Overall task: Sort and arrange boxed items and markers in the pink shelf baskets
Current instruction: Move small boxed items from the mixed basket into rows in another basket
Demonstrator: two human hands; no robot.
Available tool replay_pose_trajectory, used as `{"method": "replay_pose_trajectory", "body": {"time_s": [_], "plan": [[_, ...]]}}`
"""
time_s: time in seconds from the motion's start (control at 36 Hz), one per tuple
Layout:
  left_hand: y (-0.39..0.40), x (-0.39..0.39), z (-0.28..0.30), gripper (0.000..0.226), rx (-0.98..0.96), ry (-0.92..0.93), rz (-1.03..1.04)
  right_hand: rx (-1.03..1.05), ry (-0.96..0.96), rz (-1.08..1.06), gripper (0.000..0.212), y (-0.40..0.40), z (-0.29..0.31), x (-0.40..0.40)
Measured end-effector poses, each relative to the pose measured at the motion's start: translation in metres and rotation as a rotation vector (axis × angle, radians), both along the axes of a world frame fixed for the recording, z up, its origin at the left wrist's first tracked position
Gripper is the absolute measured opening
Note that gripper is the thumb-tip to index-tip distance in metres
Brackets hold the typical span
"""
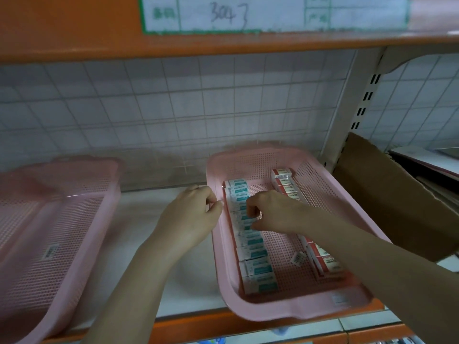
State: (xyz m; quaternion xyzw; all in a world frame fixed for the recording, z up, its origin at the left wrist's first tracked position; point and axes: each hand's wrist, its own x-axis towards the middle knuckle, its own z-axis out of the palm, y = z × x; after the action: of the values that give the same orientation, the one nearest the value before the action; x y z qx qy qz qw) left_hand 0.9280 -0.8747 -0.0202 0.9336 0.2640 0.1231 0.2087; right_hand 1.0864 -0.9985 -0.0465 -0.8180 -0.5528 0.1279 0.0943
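A pink perforated basket sits on the white shelf at the right. Along its left wall runs a row of several white-and-teal boxes. Along its right wall stands a row of white-and-red boxes, partly hidden by my right forearm. My right hand is over the teal row with fingers curled down onto the boxes; whether it pinches one cannot be made out. My left hand rests at the basket's left rim, fingers curled against the edge. A second pink basket stands at the left and holds no boxes.
A loose barcode label lies on the right basket's floor. A brown cardboard box stands to the right, behind the shelf upright. An orange shelf with a paper label hangs overhead. Wire grid backs the shelf.
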Motion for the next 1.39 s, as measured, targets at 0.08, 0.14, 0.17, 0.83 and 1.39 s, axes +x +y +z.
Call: {"method": "replay_pose_trajectory", "body": {"time_s": [0.08,0.14,0.17,0.83,1.39], "plan": [[0.001,-0.004,0.002,0.021,-0.004,0.002,-0.019,0.045,0.017,-0.034,0.018,-0.004,0.012,-0.002],[0.000,-0.008,0.005,0.019,-0.015,-0.006,-0.035,0.100,0.052,-0.061,0.019,-0.011,0.021,-0.008],[-0.001,-0.011,0.007,0.019,-0.020,-0.018,-0.042,0.148,0.086,-0.071,0.017,-0.015,0.026,-0.011],[-0.031,-0.170,0.031,0.011,0.029,-0.261,0.224,0.456,0.254,0.182,0.005,-0.007,0.040,-0.129],[-0.028,-0.324,0.022,0.018,0.113,-0.142,0.536,0.414,0.293,0.492,0.005,0.064,0.051,-0.244]]}}
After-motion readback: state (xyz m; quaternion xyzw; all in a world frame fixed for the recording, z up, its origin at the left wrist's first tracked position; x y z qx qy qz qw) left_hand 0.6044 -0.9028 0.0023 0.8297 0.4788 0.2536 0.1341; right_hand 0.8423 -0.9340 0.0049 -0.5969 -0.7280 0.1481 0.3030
